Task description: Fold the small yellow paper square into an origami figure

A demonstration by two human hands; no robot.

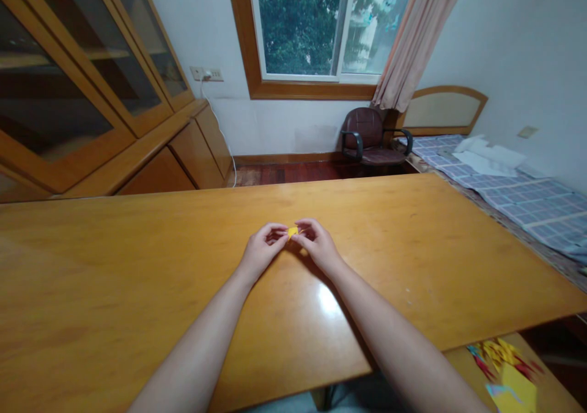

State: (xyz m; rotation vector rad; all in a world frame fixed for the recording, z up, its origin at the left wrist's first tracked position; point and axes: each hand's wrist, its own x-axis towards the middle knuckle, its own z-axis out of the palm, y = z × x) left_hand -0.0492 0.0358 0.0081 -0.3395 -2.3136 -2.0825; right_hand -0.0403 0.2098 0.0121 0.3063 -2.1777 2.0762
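Observation:
A small yellow piece point(293, 232), which looks like folded paper, is held just above the middle of the table point(137, 278). My left hand point(263, 248) pinches its left side between thumb and fingers. From the right, my right hand point(320, 247) has thumb and fingertips closed on the other side. The fingertips cover part of the piece, so its full shape is hard to make out.
On a lower surface at bottom right lie yellow sheets point(518, 388) and a pile of yellow and red strips point(498, 352). Beyond the table stand an armchair point(367, 135), a bed point(509, 199) and a glass-fronted cabinet point(137, 126).

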